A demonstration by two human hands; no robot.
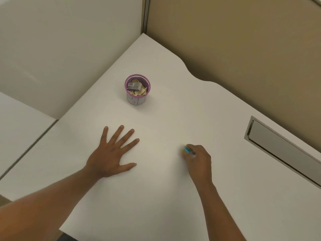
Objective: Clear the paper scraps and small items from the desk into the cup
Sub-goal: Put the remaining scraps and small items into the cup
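A small cup (137, 100) with a purple rim stands upright on the white desk (173, 188), toward the back. Inside it lie pale paper scraps and a small grey box. My left hand (111, 153) rests flat on the desk with its fingers spread, holding nothing, some way in front of the cup. My right hand (198, 159) is low over the desk to the right, its fingers pinched around a small blue and yellow item (187, 150) that is mostly hidden by them.
A grey recessed cable tray (281, 150) is set into the desk at the right. Beige partition walls (243, 40) close off the back and right. A lower white surface (17, 127) adjoins the desk on the left.
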